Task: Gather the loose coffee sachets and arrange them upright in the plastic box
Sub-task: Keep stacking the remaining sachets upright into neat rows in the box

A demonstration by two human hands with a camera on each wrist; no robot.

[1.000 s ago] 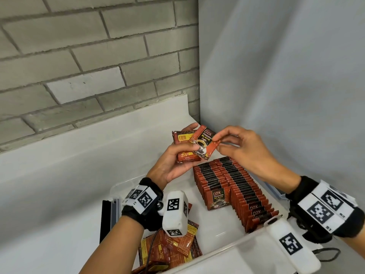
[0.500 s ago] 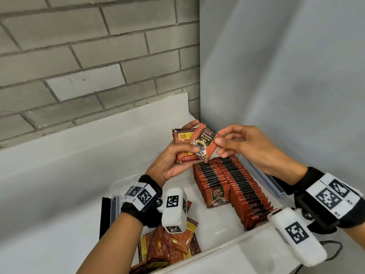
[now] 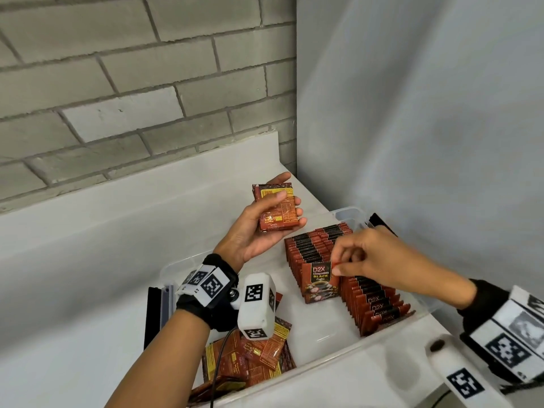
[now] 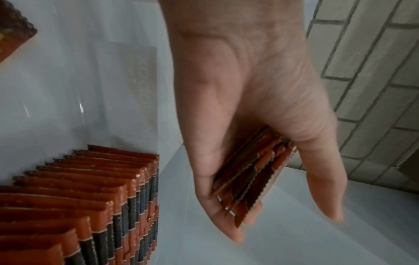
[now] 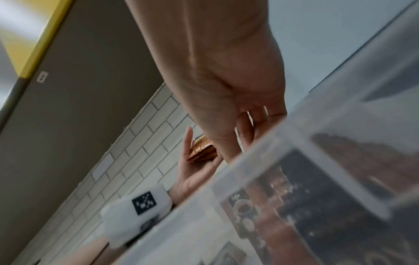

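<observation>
Left hand [image 3: 259, 228] raised over far-left part of clear plastic box [image 3: 347, 353], grip grasping small stack of coffee sachets [image 3: 276, 207]. Right hand [image 3: 371, 257], grip pinching top corner of one sachet [image 3: 319, 282], upright at near end of left sachet row [image 3: 312, 245]. Loose sachets [image 3: 250, 357] piled in box's near-left corner. White desk [image 3: 73, 290] beneath.

Premises: a plain utility or stockroom corner, not a home. A bare grey brick wall [image 3: 123, 83] at the far left meets a smooth grey panel wall [image 3: 426, 128] on the right. A white worktop [image 3: 88, 260] with a raised back edge runs along the brick. On it stands a clear plastic box [image 3: 350, 213] holding rows of identical coffee sachets [image 3: 321, 248], a bulk quantity. The right wrist view shows a yellow strip [image 5: 43, 41] overhead; its nature cannot be told.
</observation>
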